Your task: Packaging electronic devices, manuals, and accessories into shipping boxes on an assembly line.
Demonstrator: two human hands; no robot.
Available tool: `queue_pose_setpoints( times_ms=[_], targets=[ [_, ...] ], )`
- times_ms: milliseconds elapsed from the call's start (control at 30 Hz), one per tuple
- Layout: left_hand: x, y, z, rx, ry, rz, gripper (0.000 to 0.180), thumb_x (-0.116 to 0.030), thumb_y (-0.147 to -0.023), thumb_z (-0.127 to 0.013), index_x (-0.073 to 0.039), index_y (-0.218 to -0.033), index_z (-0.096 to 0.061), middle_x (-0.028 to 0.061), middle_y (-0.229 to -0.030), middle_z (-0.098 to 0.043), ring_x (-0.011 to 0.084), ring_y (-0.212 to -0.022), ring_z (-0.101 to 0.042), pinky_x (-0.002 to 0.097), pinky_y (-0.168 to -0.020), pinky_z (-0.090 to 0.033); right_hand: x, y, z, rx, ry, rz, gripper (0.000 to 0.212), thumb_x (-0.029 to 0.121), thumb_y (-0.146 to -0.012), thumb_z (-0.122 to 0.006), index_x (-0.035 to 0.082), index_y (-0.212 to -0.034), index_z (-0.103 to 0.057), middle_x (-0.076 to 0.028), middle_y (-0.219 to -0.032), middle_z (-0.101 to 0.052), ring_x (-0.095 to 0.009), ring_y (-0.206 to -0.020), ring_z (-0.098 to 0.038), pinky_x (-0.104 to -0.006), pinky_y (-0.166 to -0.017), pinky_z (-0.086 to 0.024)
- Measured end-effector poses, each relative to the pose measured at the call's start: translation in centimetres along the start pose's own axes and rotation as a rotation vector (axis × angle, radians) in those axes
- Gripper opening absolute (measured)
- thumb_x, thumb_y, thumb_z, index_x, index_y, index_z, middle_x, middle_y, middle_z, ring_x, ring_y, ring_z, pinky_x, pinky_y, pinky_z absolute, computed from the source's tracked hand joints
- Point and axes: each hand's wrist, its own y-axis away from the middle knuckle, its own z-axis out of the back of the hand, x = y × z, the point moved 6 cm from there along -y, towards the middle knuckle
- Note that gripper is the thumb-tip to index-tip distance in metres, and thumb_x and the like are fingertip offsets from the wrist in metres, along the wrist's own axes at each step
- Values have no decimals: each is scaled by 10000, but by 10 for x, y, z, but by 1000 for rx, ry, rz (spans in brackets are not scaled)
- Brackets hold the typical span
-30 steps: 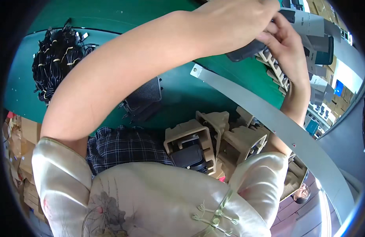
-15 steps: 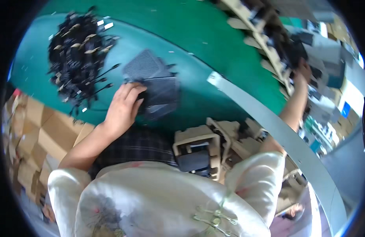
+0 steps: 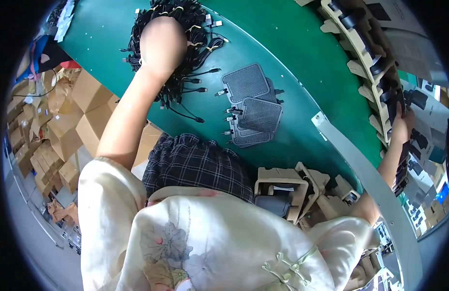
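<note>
My left hand (image 3: 164,46) is over a heap of black cables (image 3: 198,51) tied in small bundles at the far left of the green table. It is blurred, so its fingers cannot be made out. Right of the heap lies a loose stack of dark grey mesh-faced panels (image 3: 261,116), with short cable plugs sticking out at the sides. My right hand (image 3: 403,127) reaches far right to a long moulded pulp tray (image 3: 375,94) holding black parts. Its fingers are bent around something dark at the tray's edge, too small to name.
A grey metal strip (image 3: 350,148) curves along the table's right side. Between it and my lap stand more pulp trays (image 3: 282,177), one with a dark piece inside. Cardboard boxes (image 3: 91,97) are piled at the left, below the table edge.
My left hand has left the dark panels and moved far and left onto the cable heap. The view has shifted, and my right hand is still at the pulp tray.
</note>
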Motion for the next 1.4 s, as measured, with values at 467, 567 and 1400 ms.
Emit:
queue_pose_setpoints(
  times_ms=[467, 567, 1400],
  targets=[
    [-89, -5, 138, -13, 449, -475, 239, 14, -750, -565, -50, -980, -579, 112, -966, -569, 308, -914, -547, 363, -750, -447, 172, 29, 119, 511, -1197, 436, 308, 260, -888, -489, 37, -1074, -590, -7, -964, -610, -63, -773, -462, -195, -693, -368],
    [-140, -23, 126, 97, 715, -623, 249, 20, -750, -561, -51, -989, -577, 122, -935, -579, 308, -891, -558, 363, -740, -451, 200, 35, 136, 611, -1198, 694, 330, 252, -906, -463, 15, -1116, -557, -19, -992, -598, -69, -777, -465, -191, -683, -362],
    [-339, -25, 22, 1308, 1853, -54, 260, -203, -920, -423, 38, -934, -522, 116, -786, -549, 145, -634, -520, 219, -496, -404, 166, 85, 94, 246, -475, 930, 348, 115, -753, -586, 62, -1089, -512, -135, -912, -569, -310, -786, -537, -411, -747, -425]
  ],
)
